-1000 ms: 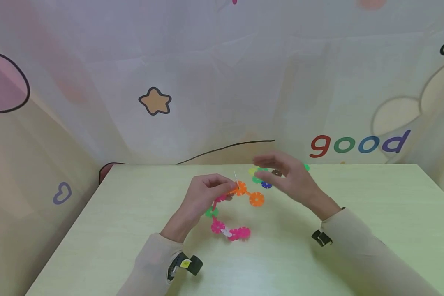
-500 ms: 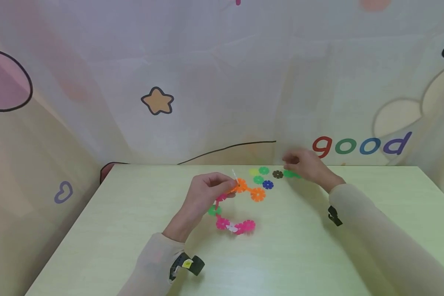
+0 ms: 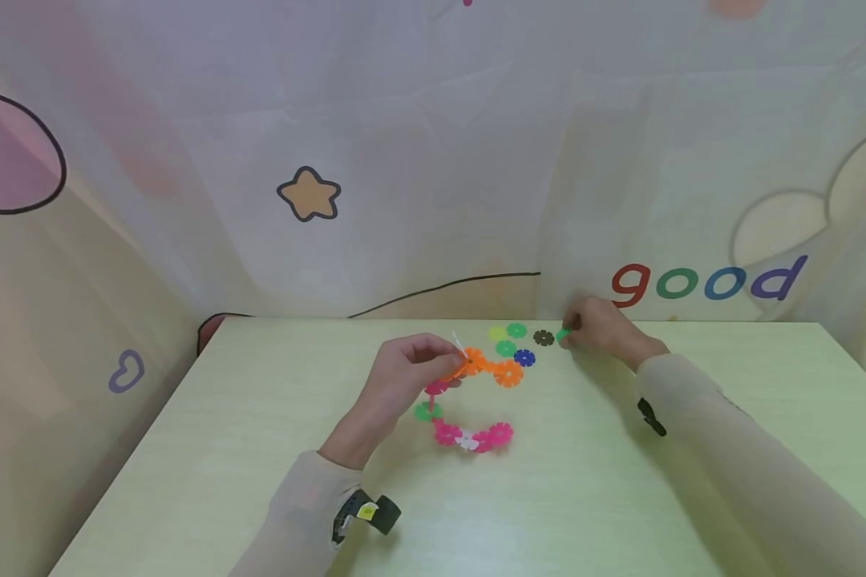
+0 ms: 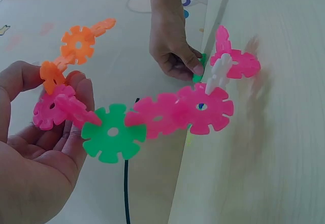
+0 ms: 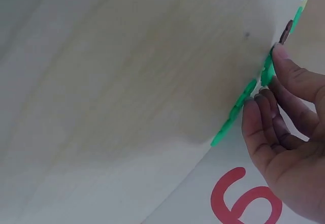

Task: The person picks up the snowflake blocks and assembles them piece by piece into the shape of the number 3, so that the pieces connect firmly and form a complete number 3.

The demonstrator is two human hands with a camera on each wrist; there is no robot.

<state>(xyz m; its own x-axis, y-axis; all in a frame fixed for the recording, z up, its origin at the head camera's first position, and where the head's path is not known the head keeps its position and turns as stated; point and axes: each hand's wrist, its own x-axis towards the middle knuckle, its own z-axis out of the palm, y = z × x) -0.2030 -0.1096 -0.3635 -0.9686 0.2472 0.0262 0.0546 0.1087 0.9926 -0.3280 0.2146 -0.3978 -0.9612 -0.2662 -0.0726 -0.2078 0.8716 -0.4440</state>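
My left hand [image 3: 395, 389] pinches a chain of interlocking plastic snowflake discs in its orange part [image 3: 474, 361]. From there the chain curves through pink, a green disc [image 4: 114, 132] and a white disc [image 4: 218, 73] to a pink end [image 3: 500, 434], with orange discs [image 4: 77, 45] at its other end. At the back right of the table my right hand [image 3: 600, 324] pinches a green snowflake disc [image 5: 266, 70] between thumb and fingers. Beside those fingers, in the right wrist view, lies another green disc [image 5: 233, 113].
Left of the right hand lie loose discs: a brown one [image 3: 544, 338], a blue one [image 3: 524, 358], a yellow one [image 3: 496, 333] and two green ones [image 3: 506, 349]. Behind the table [image 3: 260, 417] hangs a printed cloth [image 3: 418, 192], close to the right hand.
The right hand has moved right and back from above the loose discs to the green ones and now pinches one. The chain's lower end has swung slightly right; the left hand keeps its hold.
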